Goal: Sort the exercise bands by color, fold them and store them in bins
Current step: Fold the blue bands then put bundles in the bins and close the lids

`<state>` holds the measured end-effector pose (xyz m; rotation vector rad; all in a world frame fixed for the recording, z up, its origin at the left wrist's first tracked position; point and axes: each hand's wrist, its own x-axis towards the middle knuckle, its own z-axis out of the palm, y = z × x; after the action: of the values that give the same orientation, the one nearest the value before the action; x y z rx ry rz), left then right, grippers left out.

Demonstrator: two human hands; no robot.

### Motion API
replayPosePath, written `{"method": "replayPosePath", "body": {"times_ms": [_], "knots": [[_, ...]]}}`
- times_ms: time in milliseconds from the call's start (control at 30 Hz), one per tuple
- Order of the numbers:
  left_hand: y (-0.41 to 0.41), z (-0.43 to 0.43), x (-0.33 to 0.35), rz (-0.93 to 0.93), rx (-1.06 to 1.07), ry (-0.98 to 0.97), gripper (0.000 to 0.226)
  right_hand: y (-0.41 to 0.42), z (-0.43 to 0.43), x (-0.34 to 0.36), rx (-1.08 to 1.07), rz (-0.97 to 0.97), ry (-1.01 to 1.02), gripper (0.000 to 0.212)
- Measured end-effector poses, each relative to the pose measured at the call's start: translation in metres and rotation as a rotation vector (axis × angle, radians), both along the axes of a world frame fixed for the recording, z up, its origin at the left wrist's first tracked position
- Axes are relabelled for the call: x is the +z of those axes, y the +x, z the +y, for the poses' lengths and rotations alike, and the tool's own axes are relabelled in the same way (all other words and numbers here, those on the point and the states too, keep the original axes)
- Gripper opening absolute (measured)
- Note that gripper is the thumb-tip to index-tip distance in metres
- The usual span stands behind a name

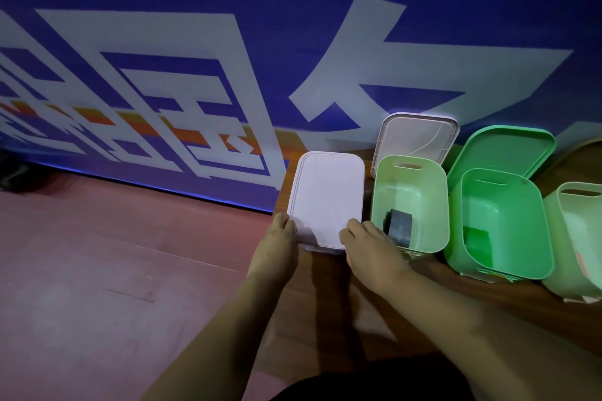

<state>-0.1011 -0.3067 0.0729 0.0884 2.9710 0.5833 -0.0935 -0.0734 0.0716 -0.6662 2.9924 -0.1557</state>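
View from the head, looking down at a row of storage bins on a wooden surface [325, 303] against a blue banner wall [195, 42]. At the left end stands a white bin [322, 249] with a white lid [329, 195] lying flat on top. The left hand [280, 238] grips the lid's near left corner and the right hand [368, 244] grips its near right corner, fingers curled over the edge.

Just beside it, an open pale green bin [410, 185] holds a folded grey band [399, 226] standing at its near end. The next green bin [508, 205] holds a folded green band [477, 242]. A third bin [576, 238] is cut off at the right edge, its contents unclear. A spare white lid [417, 140] and a green lid [505, 150] lean against the wall behind.

The lid looks like thin, light, smooth plastic that probably flexes, so holding two corners at once should seat it evenly. The bands look soft and springy; a fold is likely to loosen unless pinched across its full thickness
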Motion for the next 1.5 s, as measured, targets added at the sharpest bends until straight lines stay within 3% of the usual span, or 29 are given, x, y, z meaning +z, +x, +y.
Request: {"method": "replayPosePath", "body": {"times_ms": [400,733,867,967,1100,1267,1500], "knots": [[-0.012,0.004,0.009,-0.022,-0.014,-0.114,0.024,-0.013,0.004,-0.003,0.042,-0.058,-0.023,0.024],[-0.057,0.048,0.043,-0.056,-0.063,-0.288,0.024,-0.04,0.029,0.042,0.027,-0.238,-0.334,0.021],[-0.104,0.109,0.083,-0.12,-0.091,-0.054,0.049,-0.08,0.074,0.07,-0.112,-0.115,-0.4,0.017],[-0.14,0.156,0.105,-0.027,-0.198,0.096,0.051,-0.118,0.111,0.09,-0.307,-0.006,-0.377,0.023],[-0.183,0.202,0.109,0.104,-0.231,0.101,0.057,-0.157,0.152,0.107,-0.497,0.044,-0.292,0.042],[-0.205,0.227,0.096,0.158,-0.251,-0.004,0.059,-0.17,0.175,0.106,-0.475,-0.004,-0.186,0.052],[-0.194,0.227,0.095,0.207,-0.269,-0.132,0.022,-0.162,0.174,0.108,-0.39,0.109,-0.065,0.024]]}}
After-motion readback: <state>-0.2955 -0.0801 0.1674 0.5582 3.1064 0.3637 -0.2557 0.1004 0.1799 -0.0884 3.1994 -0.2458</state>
